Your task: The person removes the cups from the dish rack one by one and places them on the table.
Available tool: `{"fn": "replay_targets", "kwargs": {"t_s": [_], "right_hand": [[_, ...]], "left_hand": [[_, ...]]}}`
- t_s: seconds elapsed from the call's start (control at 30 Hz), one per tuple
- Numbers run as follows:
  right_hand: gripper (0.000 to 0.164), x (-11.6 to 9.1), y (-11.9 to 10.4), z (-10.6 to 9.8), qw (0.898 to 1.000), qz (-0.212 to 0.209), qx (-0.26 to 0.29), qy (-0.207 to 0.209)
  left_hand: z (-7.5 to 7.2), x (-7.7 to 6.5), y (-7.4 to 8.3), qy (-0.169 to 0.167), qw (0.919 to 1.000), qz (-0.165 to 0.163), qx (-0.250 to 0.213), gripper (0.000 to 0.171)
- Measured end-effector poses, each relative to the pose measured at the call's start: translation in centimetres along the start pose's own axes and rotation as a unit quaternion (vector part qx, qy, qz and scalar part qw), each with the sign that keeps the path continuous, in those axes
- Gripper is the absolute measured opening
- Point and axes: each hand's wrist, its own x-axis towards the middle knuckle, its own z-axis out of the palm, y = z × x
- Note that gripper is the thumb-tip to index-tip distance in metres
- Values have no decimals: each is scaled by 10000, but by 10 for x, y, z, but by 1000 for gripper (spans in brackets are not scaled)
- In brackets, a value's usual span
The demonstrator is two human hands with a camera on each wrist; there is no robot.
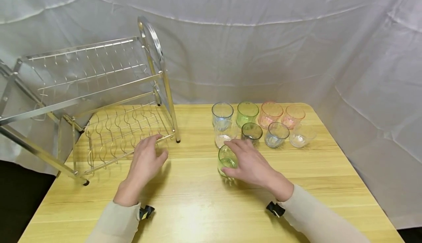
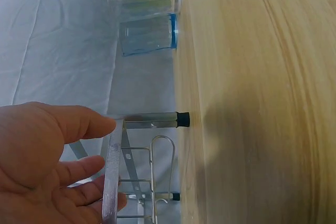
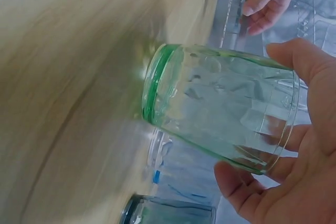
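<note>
My right hand (image 1: 252,164) holds a green-tinted drinking glass (image 1: 226,162) near its rim, thumb on one side and fingers on the other. The right wrist view shows the glass (image 3: 226,103) with its thick base close to the wooden table; whether it touches I cannot tell. My left hand (image 1: 145,160) holds nothing, its fingers loosely bent, beside the front lower bar of a metal dish rack (image 1: 122,157). In the left wrist view that bar partly covers the fingers (image 2: 79,174); contact is unclear.
Behind the right hand stand two rows of glasses: a blue glass (image 1: 222,116), another green glass (image 1: 247,115), pink ones, a dark grey glass (image 1: 252,132), a pale blue glass (image 1: 276,136) and clear ones. The two-tier rack occupies the table's left side. Pale cloth (image 1: 211,52) hangs behind.
</note>
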Motion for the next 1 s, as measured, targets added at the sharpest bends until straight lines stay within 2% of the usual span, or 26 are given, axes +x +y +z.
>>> {"fn": "replay_targets", "kwargs": {"t_s": [0.3, 0.57, 0.77, 0.87, 1.0], "right_hand": [[90, 5, -9, 4, 9995, 280, -119, 11], [91, 5, -10, 5, 9996, 277, -82, 64], [100, 1, -6, 2, 9994, 328, 51, 43], [101, -4, -2, -1, 9990, 364, 148, 197], [91, -14, 9, -6, 9970, 325, 367, 605]], "left_hand": [[2, -1, 0, -78, 9998, 75, 179, 60], [3, -1, 0, -50, 9996, 119, 239, 60], [1, 0, 0, -86, 9996, 131, 220, 61], [-1, -1, 0, -96, 9999, 77, 108, 62], [-3, -6, 2, 33, 9999, -3, -132, 58]]}}
